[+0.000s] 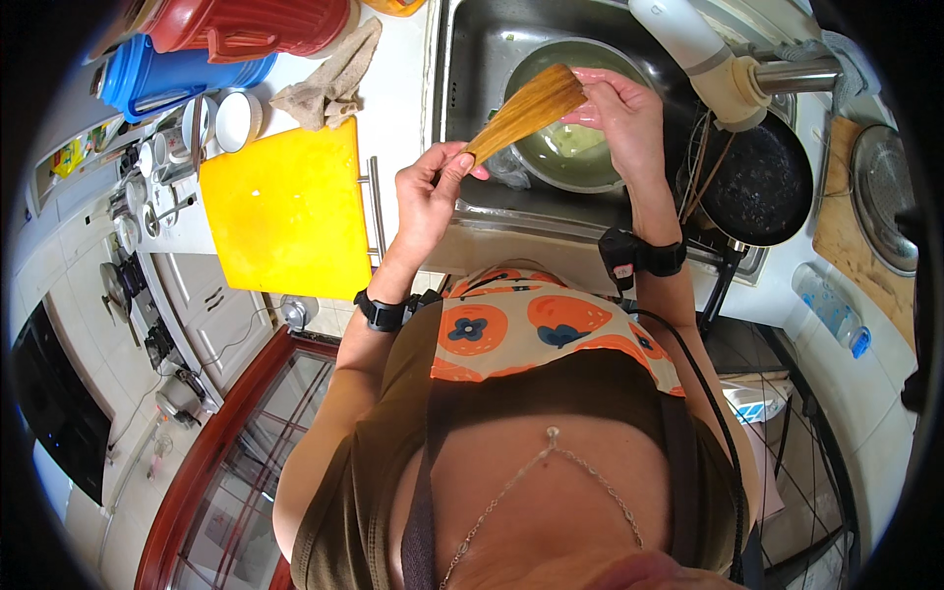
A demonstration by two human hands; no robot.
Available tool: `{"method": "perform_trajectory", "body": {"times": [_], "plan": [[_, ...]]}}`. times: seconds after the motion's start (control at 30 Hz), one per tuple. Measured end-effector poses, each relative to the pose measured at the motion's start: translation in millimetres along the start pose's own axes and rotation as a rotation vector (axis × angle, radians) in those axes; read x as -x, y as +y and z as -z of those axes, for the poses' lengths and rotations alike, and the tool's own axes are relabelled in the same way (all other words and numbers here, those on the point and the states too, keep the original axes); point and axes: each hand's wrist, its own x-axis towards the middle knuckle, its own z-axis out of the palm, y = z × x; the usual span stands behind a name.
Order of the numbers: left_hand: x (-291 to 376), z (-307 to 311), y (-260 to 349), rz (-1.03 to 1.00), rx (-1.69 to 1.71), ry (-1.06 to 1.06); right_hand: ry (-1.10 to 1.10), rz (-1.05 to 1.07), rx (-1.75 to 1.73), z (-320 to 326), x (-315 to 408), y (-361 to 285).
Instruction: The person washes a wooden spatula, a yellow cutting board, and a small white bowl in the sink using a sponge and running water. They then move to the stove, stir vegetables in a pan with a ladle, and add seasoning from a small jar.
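My left hand grips the narrow end of a wooden spatula, thumb on top. At its broad end, my right hand has the fingers behind the blade and the thumb at its edge. The spatula is held slantwise above a round metal basin of cloudy greenish water in the sink. Something pale green lies in the water, partly hidden by my right hand. A crumpled clear plastic piece rests beside the basin, below the spatula.
A yellow cutting board and a beige cloth lie left of the sink. White bowls stand behind the board. At right are a black frying pan, a white faucet, a plastic bottle and a metal lid.
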Motion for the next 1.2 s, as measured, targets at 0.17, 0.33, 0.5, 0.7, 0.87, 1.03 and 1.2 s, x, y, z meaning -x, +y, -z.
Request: {"method": "perform_trajectory", "body": {"times": [0.17,0.33,0.5,0.7,0.87,1.03,1.2], "plan": [[-1.5,2.6,0.9,0.119,0.095,-0.031,-0.045,0.014,-0.301,3.8,5.5,0.6],[-2.2,3.3,2.6,0.082,0.048,0.001,-0.037,0.091,0.168,6.7,3.1,1.6],[-0.2,3.0,7.5,-0.006,-0.042,0.029,-0.102,0.182,0.426,14.0,1.3,4.4],[-0.4,3.6,10.9,0.088,0.007,-0.017,-0.094,0.189,0.422,15.3,0.0,4.4],[-5.4,6.5,9.5,0.189,0.102,-0.038,-0.123,0.103,-0.004,11.5,-0.4,5.7],[-10.3,6.1,-7.4,0.211,0.083,-0.056,-0.161,0.122,0.339,31.8,-15.0,31.4],[-37.7,-2.6,-51.4,0.287,-0.092,-0.043,-0.138,-0.16,0.734,58.7,-67.2,112.4]]}}
